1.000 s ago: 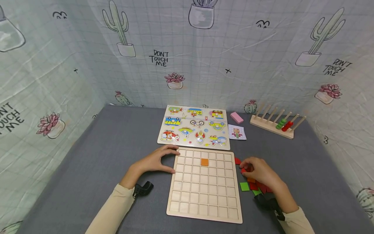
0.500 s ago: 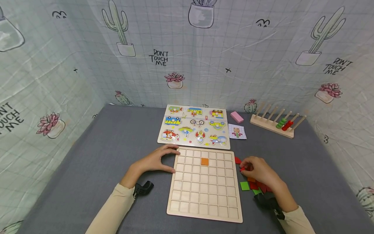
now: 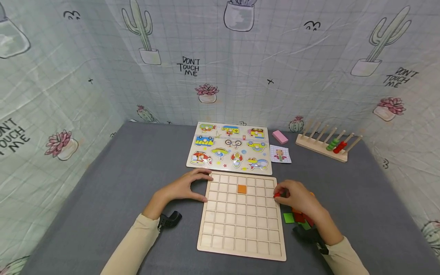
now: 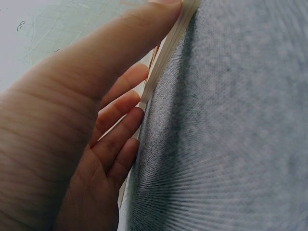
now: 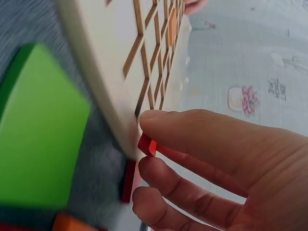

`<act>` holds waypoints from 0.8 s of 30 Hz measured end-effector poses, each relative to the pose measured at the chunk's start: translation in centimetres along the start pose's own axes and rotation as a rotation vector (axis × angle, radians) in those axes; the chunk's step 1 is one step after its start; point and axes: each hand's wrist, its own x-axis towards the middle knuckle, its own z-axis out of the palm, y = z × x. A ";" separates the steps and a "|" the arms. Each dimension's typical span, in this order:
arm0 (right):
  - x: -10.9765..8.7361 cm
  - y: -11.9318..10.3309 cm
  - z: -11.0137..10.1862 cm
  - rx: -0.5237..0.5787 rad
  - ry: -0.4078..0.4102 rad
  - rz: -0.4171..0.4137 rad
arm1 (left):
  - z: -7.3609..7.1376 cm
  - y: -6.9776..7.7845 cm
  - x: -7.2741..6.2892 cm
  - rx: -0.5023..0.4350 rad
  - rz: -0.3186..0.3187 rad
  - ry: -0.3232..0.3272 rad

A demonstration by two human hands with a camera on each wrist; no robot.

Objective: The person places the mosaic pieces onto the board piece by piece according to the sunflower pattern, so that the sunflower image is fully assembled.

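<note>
Right hand pinches a small red tile between thumb and fingers at the right edge of the wooden grid board; whether the tile touches the board I cannot tell. Left hand is spread and relaxed, its thumb and fingertips against the board's left edge. Left of the right fingertips, an orange tile sits in one grid cell. Just nearer the body than the right hand lies a green tile, beside a loose pile of tiles partly under that hand and wrist. Ahead of the right hand are a pattern card and, farther off, a pink block; ahead and to its right, a peg rack with green and red beads. A vehicle peg puzzle lies ahead, between both hands.
</note>
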 end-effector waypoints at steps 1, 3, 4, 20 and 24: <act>0.2 -0.1 0.1 0.003 -0.005 -0.004 | 0.0 0.0 0.0 0.000 0.000 -0.001; 0.6 -0.4 0.3 0.007 -0.017 -0.003 | 0.0 -0.1 0.0 -0.002 -0.005 -0.003; 0.9 -0.6 0.4 0.008 -0.024 -0.006 | 0.0 -0.1 0.0 -0.003 -0.008 -0.004; 3.9 -2.9 2.5 0.047 -0.083 -0.094 | 0.1 -0.2 0.1 0.010 0.034 0.009; 4.0 -3.1 2.9 0.049 -0.076 -0.111 | 0.1 -0.2 0.0 0.007 0.031 0.011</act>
